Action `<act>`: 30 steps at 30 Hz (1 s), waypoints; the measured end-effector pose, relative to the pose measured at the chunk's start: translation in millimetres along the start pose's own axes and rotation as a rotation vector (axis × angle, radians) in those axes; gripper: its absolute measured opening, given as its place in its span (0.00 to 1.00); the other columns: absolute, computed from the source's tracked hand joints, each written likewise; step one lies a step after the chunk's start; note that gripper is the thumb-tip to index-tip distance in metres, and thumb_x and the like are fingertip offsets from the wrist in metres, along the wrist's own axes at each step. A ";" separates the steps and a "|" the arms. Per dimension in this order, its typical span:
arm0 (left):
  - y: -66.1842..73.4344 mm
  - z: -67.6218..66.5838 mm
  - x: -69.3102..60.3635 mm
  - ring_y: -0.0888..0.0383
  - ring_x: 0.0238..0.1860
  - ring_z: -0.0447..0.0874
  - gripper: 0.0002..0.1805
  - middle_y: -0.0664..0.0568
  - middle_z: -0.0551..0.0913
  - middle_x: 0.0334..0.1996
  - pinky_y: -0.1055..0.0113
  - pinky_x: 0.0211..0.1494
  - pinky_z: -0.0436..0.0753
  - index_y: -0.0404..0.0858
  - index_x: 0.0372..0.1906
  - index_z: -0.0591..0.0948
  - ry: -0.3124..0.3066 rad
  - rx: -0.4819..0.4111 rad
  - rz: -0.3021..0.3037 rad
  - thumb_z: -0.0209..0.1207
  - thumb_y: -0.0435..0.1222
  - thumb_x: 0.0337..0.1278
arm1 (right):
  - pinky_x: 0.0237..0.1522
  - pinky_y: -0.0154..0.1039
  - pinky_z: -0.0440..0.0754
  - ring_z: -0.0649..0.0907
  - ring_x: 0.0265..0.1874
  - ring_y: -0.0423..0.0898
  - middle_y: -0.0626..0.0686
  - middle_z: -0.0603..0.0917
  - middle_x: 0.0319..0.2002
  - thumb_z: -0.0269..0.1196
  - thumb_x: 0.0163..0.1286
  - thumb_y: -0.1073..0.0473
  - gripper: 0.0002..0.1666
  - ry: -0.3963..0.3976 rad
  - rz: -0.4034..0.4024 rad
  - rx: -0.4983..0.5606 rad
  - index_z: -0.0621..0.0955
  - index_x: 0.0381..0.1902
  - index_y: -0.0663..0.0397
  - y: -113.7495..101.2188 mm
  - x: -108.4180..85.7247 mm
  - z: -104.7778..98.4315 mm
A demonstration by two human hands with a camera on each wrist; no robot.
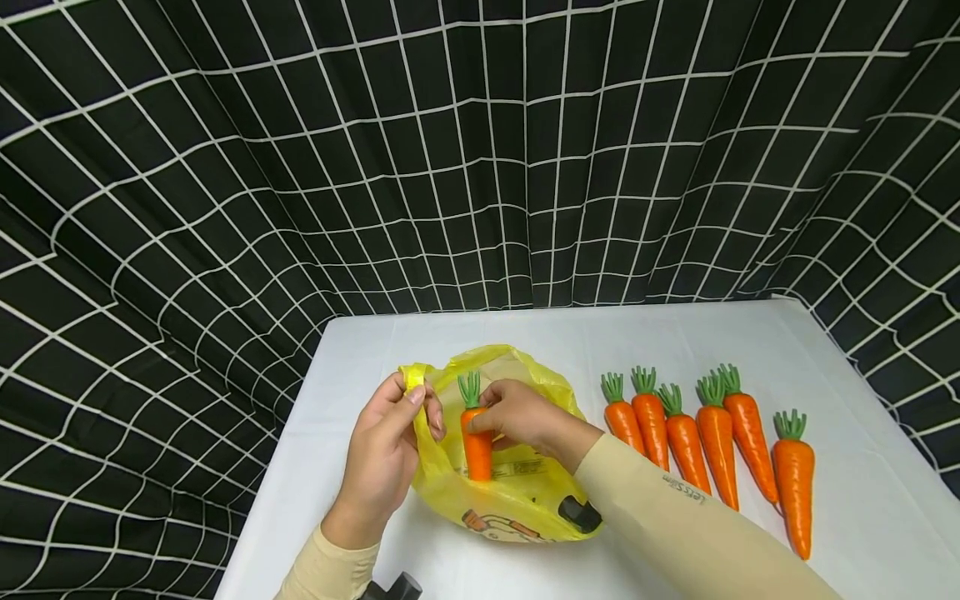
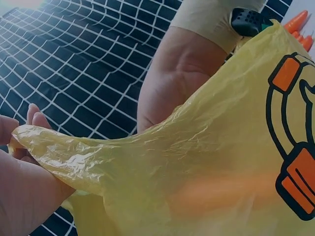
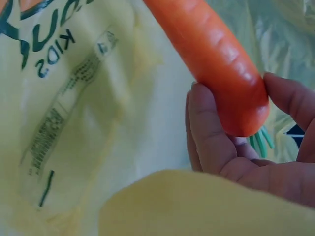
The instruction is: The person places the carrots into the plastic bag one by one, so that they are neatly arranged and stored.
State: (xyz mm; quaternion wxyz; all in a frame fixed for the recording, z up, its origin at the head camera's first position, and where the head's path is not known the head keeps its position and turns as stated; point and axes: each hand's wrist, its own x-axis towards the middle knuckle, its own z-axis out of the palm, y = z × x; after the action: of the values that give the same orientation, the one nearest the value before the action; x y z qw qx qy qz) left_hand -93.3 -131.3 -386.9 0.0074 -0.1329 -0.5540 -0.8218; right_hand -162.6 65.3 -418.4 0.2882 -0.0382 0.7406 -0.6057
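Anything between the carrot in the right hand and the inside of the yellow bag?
Nothing visible. The right hand holds the carrot within the open mouth of the yellow bag, and the left hand grips the bag's rim, clear of the carrot.

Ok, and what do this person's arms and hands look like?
The left hand and right hand are ungloved. Close-fitting beige sleeves end near the wrists, the right one bearing small dark lettering. Black devices show beside both sleeves.
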 end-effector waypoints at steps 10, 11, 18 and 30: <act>-1.5 -7.1 -9.4 0.53 0.35 0.75 0.09 0.46 0.75 0.33 0.67 0.43 0.81 0.30 0.51 0.73 0.001 -0.011 -0.002 0.48 0.33 0.88 | 0.45 0.53 0.91 0.85 0.40 0.54 0.61 0.84 0.46 0.72 0.71 0.64 0.18 0.007 0.041 0.087 0.78 0.51 0.66 17.0 15.1 10.6; -1.4 -7.5 -9.9 0.53 0.35 0.75 0.08 0.46 0.75 0.33 0.67 0.43 0.81 0.30 0.51 0.73 -0.003 -0.010 -0.001 0.48 0.33 0.88 | 0.45 0.53 0.91 0.85 0.40 0.54 0.61 0.84 0.46 0.71 0.71 0.63 0.17 0.013 0.048 0.093 0.78 0.51 0.66 18.7 16.5 12.8; -0.2 -7.7 -13.7 0.53 0.35 0.75 0.09 0.46 0.75 0.33 0.67 0.43 0.81 0.29 0.52 0.72 -0.002 -0.001 -0.004 0.48 0.33 0.88 | 0.42 0.51 0.91 0.84 0.39 0.53 0.60 0.82 0.43 0.70 0.74 0.62 0.14 0.044 0.057 0.107 0.78 0.49 0.65 23.5 23.6 26.8; 0.8 -4.3 -13.6 0.53 0.34 0.75 0.10 0.46 0.75 0.32 0.66 0.43 0.82 0.29 0.51 0.72 -0.007 -0.028 -0.016 0.48 0.34 0.89 | 0.42 0.51 0.91 0.84 0.34 0.51 0.59 0.85 0.40 0.68 0.77 0.60 0.12 0.111 0.069 0.118 0.81 0.46 0.65 24.2 36.1 39.2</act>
State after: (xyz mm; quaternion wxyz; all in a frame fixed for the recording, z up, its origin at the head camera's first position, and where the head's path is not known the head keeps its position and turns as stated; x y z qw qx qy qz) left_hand -81.0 -137.4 -390.8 -0.0029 -0.1316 -0.5435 -0.8291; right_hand -167.0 22.7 -458.3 0.2692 0.0381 0.7194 -0.6391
